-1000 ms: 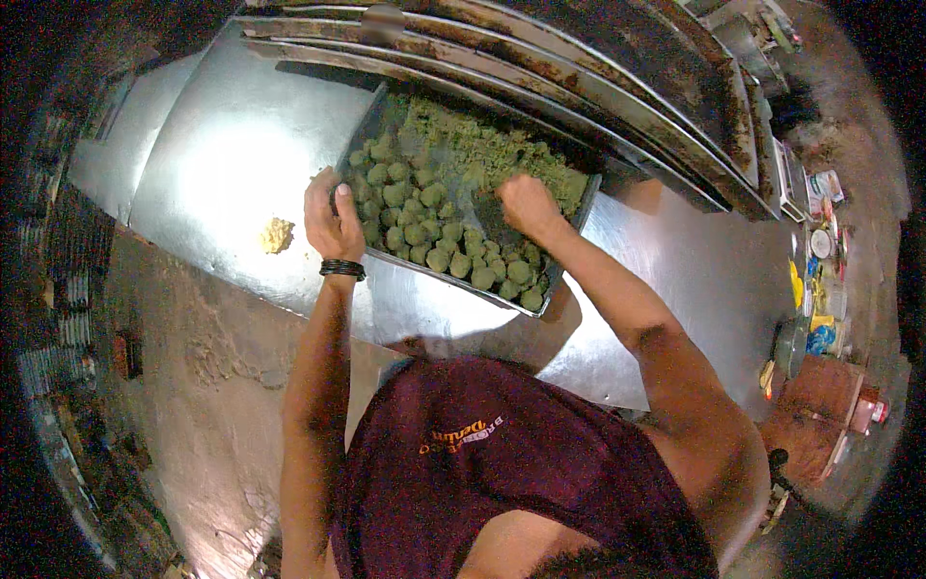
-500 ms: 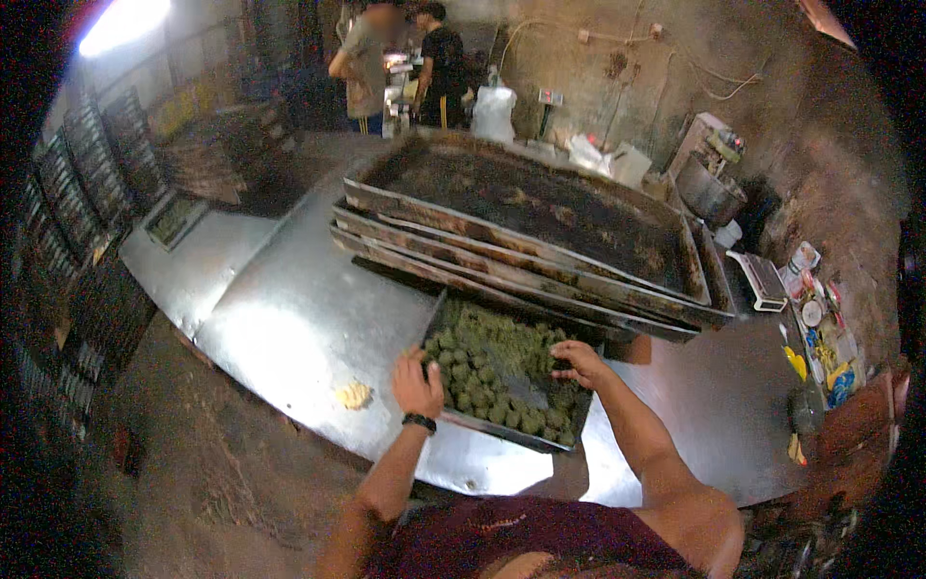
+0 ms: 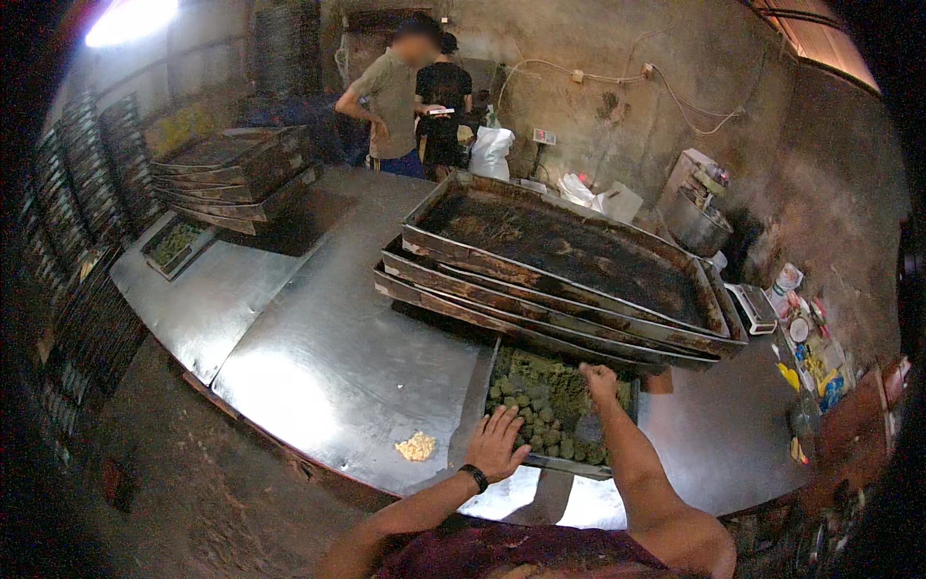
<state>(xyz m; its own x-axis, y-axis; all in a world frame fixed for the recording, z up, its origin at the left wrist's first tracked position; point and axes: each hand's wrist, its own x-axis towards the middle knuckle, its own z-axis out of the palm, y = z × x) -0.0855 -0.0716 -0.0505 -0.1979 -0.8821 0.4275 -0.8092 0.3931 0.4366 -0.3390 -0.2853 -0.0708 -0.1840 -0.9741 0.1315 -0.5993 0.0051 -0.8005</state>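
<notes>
A dark rectangular tray [image 3: 579, 470] lies near me on the metal table. Many round green balls [image 3: 546, 425] fill its left and near parts, and a crumbly green mass [image 3: 540, 372] covers its far part. My left hand [image 3: 497, 446] lies open on the tray's near left side, fingers spread, with a dark band on the wrist. Over the tray's right half, my right hand [image 3: 600, 383] has its fingers curled together by the green mass. Whatever they may hold is hidden.
Large sooty trays [image 3: 569, 280] are stacked just beyond. A crumbly yellow lump [image 3: 416, 446] sits left of my hand. A scale [image 3: 752, 307] stands at right, a smaller tray of green pieces [image 3: 176, 245] at far left. Two people [image 3: 391, 106] stand behind the table.
The view has shifted, so the table appears further right. My right hand has moved inward from the tray's right side and its fingers have closed. My left hand has slid nearer along the left side.
</notes>
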